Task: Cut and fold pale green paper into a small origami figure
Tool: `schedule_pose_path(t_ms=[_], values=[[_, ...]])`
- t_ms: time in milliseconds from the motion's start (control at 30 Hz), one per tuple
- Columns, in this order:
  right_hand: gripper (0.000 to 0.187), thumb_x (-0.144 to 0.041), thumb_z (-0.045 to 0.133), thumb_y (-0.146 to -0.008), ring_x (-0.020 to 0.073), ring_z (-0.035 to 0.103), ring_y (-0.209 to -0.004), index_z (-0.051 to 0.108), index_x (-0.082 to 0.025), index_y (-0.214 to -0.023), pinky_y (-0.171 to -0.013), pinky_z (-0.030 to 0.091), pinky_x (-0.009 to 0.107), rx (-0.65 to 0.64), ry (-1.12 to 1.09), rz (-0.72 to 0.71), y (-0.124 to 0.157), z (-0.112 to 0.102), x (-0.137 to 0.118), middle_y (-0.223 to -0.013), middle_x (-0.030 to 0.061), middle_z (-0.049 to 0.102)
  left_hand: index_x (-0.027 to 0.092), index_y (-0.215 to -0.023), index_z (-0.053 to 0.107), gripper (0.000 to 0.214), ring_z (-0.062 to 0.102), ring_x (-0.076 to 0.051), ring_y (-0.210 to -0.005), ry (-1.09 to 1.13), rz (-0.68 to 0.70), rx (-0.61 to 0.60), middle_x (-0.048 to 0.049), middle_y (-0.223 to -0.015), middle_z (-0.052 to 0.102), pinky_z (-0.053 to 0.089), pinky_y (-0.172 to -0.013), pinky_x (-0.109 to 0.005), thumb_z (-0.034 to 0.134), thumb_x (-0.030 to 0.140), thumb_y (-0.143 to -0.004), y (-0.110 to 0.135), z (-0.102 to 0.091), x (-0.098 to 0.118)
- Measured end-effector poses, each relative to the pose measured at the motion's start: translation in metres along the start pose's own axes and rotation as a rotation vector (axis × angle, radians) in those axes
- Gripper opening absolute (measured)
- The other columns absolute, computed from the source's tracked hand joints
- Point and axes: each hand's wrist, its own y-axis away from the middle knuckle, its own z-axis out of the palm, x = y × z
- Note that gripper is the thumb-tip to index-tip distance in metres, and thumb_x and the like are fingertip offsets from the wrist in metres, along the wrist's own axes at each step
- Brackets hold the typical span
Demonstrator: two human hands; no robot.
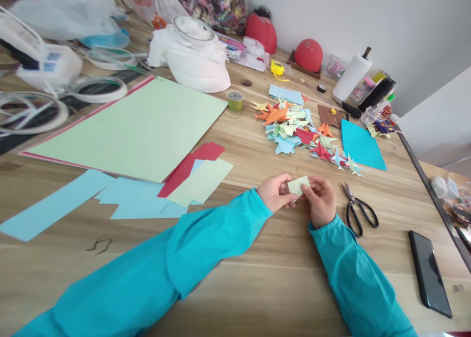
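A small pale green piece of paper is pinched between my two hands above the wooden table. My left hand grips its left edge, with the thumb below. On the right side, my right hand holds it between thumb and fingers. Black-handled scissors lie just right of my right hand, blades slightly apart. Beyond my hands sits a pile of folded paper cranes in orange, red, green and blue. To the left lie a green paper strip, a red strip and blue paper pieces.
Large pale green sheets lie at left. A thread spool, a tape roll on white cloth and a yellow tape measure stand farther back. A blue square sheet and a phone are at right.
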Motion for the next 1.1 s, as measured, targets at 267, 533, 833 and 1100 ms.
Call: schedule_pose_path(t_ms=[267, 533, 833, 1100], values=[[0.024, -0.021, 0.07, -0.065, 0.0097, 0.058, -0.052, 0.056, -0.018, -0.084, -0.047, 0.047, 0.021, 0.012, -0.022, -0.001, -0.0005, -0.0002, -0.0002, -0.064, -0.0021, 0.064, 0.015, -0.078, 0.046, 0.031, 0.059, -0.012, -0.05, -0.065, 0.002, -0.006, -0.0001, -0.063, 0.061, 0.045, -0.042, -0.021, 0.068, 0.019, -0.056, 0.0007, 0.0011, -0.0008], [0.024, -0.019, 0.07, -0.064, 0.0089, 0.058, -0.052, 0.057, -0.018, -0.085, -0.048, 0.048, 0.019, 0.017, -0.051, 0.005, -0.0006, -0.0004, 0.0, -0.064, -0.0022, 0.065, 0.015, -0.079, 0.047, 0.026, 0.058, -0.012, -0.048, -0.171, 0.05, -0.006, 0.0013, -0.06, 0.059, 0.045, -0.044, -0.023, 0.064, 0.019, -0.06, -0.0001, 0.0002, -0.0051], [0.025, -0.018, 0.07, -0.064, 0.0089, 0.058, -0.052, 0.057, -0.019, -0.085, -0.047, 0.048, 0.019, 0.0, -0.077, 0.026, -0.0003, -0.0002, 0.0018, -0.065, -0.0024, 0.065, 0.016, -0.078, 0.044, 0.026, 0.057, -0.012, -0.053, -0.183, 0.127, -0.011, 0.0019, -0.061, 0.059, 0.044, -0.05, -0.023, 0.061, 0.014, -0.059, 0.0002, -0.0003, -0.0085], [0.024, -0.018, 0.07, -0.064, 0.0092, 0.059, -0.054, 0.058, -0.019, -0.085, -0.049, 0.049, 0.02, -0.011, -0.079, 0.029, 0.0, 0.0001, -0.0005, -0.066, -0.0021, 0.065, 0.016, -0.077, 0.045, 0.026, 0.058, -0.012, -0.057, -0.203, 0.151, 0.031, 0.0007, -0.065, 0.061, 0.043, -0.051, -0.022, 0.063, 0.016, -0.058, 0.0009, 0.0009, -0.007]])
